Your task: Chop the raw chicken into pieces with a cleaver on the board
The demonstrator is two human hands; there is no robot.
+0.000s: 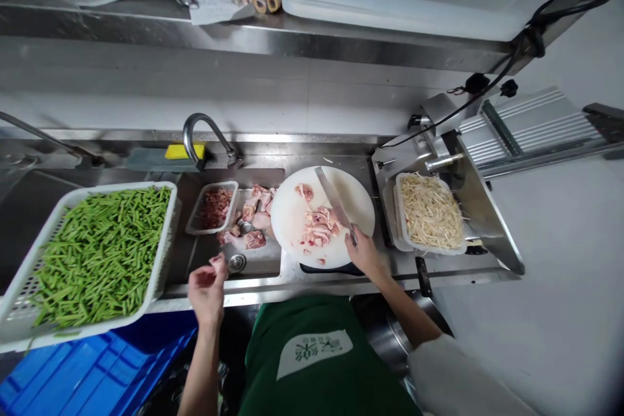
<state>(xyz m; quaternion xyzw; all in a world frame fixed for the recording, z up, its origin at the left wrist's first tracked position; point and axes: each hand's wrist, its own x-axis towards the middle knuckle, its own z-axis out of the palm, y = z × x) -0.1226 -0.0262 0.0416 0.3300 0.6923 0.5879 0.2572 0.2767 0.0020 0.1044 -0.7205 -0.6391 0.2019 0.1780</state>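
Note:
My right hand (363,252) is closed round the handle of a knife (333,196), whose long blade lies across the right half of a round white cutting board (287,221). Left of the blade, cut chicken pieces (319,227) are heaped on the board, and one piece (304,192) lies apart toward the back. My left hand (208,289) is held over the front edge of the sink, its fingers curled together; whether a small pink bit is pinched in them is unclear. Beyond it, several raw chicken legs (253,240) rest in the sink beside a small white basket (194,229) of chopped meat.
A large white basket (168,234) of cut green beans stands at the left, above a blue crate (92,370). A curved faucet (195,120) rises behind the sink, near a yellow sponge (182,151). At the right, a tub of bean sprouts (431,211) sits by a metal slicer (492,221).

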